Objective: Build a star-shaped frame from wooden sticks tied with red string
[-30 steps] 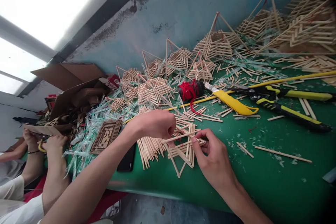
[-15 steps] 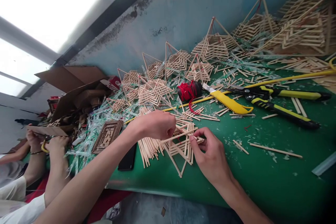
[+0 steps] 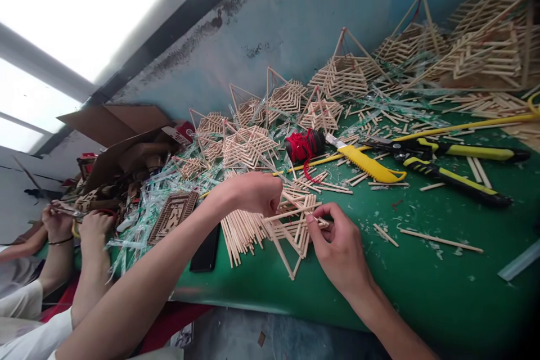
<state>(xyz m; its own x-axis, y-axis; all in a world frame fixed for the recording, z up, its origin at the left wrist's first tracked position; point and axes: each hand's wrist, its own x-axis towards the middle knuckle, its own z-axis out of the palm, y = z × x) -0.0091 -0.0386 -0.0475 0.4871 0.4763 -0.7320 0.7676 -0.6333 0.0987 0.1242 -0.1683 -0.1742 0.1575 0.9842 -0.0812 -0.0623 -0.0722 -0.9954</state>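
Observation:
A small lattice of pale wooden sticks (image 3: pixel 298 236) lies on the green table between my hands, one pointed corner toward me. My left hand (image 3: pixel 257 196) is closed over its upper left side, fingers curled downward, and their tips are hidden. My right hand (image 3: pixel 337 239) pinches the lattice's stick ends at the right, thumb and index finger together. A fan of loose sticks (image 3: pixel 241 236) lies just left of the lattice, partly under my left forearm.
Red thread spool (image 3: pixel 304 145), yellow-handled saw (image 3: pixel 371 164) and pliers (image 3: pixel 455 171) lie behind and right. Finished-looking stick structures (image 3: pixel 341 76) line the wall. A black phone (image 3: pixel 205 250) and brown carved panel (image 3: pixel 172 216) are left. A co-worker's hands (image 3: pixel 95 224) are farther left.
The lattice and the stick across its top have shifted slightly right. At the far left, the co-worker's flat piece has turned and changed position. Both my hands stay nearly where they were.

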